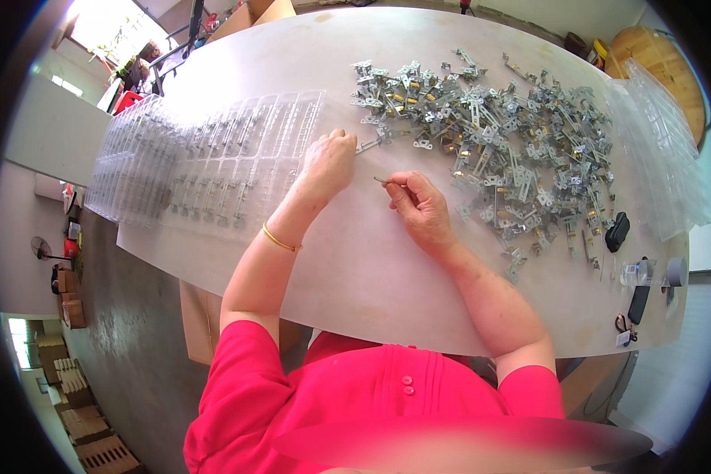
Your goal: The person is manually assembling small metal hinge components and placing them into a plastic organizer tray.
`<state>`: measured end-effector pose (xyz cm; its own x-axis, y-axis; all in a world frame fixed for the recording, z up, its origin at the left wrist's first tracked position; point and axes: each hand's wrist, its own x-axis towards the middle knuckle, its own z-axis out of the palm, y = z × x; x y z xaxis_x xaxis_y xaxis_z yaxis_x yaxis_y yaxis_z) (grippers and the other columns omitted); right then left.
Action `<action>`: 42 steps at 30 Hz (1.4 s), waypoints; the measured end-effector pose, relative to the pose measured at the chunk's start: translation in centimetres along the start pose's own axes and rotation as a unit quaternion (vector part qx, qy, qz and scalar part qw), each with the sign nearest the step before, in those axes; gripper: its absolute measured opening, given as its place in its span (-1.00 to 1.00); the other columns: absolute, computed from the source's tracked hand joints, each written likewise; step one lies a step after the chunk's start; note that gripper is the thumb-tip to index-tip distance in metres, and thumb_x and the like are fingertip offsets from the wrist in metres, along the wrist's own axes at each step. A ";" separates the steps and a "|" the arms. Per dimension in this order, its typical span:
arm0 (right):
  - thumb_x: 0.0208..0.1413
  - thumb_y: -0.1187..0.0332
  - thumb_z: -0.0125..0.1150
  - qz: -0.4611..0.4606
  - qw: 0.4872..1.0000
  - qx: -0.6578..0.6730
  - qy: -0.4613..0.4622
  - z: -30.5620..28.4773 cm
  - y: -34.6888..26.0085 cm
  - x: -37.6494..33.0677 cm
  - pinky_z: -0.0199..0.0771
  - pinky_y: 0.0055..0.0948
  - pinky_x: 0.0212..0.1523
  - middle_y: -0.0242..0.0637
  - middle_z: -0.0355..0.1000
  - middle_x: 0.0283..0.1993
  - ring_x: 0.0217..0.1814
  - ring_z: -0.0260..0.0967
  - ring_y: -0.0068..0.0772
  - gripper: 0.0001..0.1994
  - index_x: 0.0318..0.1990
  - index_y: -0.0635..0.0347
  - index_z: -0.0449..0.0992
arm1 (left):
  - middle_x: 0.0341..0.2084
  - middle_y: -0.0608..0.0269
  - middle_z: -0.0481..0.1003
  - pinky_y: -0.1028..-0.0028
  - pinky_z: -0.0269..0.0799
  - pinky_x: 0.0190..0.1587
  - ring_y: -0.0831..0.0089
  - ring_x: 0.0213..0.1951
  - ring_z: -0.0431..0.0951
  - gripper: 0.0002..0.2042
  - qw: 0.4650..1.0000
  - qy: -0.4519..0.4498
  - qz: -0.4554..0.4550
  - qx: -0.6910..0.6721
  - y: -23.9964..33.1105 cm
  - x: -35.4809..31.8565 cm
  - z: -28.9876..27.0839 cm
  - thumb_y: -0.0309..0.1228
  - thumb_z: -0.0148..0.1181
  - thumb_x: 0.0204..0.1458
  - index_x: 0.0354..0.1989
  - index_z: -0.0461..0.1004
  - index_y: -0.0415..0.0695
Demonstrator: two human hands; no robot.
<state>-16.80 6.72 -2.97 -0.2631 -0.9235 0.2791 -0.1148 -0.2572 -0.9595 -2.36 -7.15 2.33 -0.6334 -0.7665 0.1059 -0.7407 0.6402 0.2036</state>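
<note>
Bracket (367, 145) is gripped by one end in the left hand (330, 160), a thin piece (380, 180) pinched in the right hand (422, 207), over tabletop (355, 261) between clear trays (294, 126) and heaped metal parts (490, 134) (both placed, apparently, for easy reach).

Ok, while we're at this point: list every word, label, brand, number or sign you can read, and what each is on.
None can be read in this view.
Piled metal parts: too small to show any marking.
Thin piece in the right hand's fingers: too small.
Clear trays: no lettering I can make out.
Small white tag, right edge: too small.
Cardboard boxes, lower left: too blurred.
</note>
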 end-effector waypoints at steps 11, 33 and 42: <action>0.25 0.43 0.23 0.043 0.999 0.020 0.011 0.1 -0.3 0.0 0.42 -0.60 -0.36 -0.40 0.43 -0.29 -0.40 0.41 -0.62 -0.93 -0.17 0.19 0.55 | -0.31 -0.11 0.50 0.09 0.41 -0.04 -0.08 -0.14 0.52 -0.81 0.999 0.027 0.003 0.021 1.0 -2.8 0.3 -0.39 0.19 0.01 -0.30 0.47 -0.29; 0.32 0.36 0.16 0.026 0.996 0.069 0.053 -0.4 0.7 0.2 0.43 -0.61 -0.40 -0.42 0.51 -0.20 -0.36 0.42 -0.67 -0.89 -0.08 0.12 0.50 | -0.44 0.16 0.58 0.52 0.51 -0.32 0.56 -0.40 0.58 -0.88 0.912 0.055 -0.078 -0.399 3.4 -4.4 1.1 -0.51 0.25 0.12 -0.29 0.44 -0.29; 0.31 0.38 0.16 0.006 0.992 0.113 0.050 -0.4 0.2 0.3 0.46 -0.63 -0.36 -0.41 0.49 -0.11 -0.29 0.44 -0.65 -0.88 -0.06 0.14 0.49 | -0.34 0.03 0.59 0.34 0.54 -0.24 0.25 -0.33 0.62 -0.70 0.923 0.077 -0.005 -0.377 4.0 -5.8 1.5 -0.53 0.26 0.09 -0.01 0.39 -0.23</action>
<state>-17.32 6.54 -3.09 -0.3575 -0.8975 0.2583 0.1044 -0.3133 -0.9439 -1.98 -0.02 1.05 -0.5449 -0.8074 0.2263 -0.3429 0.4609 0.8186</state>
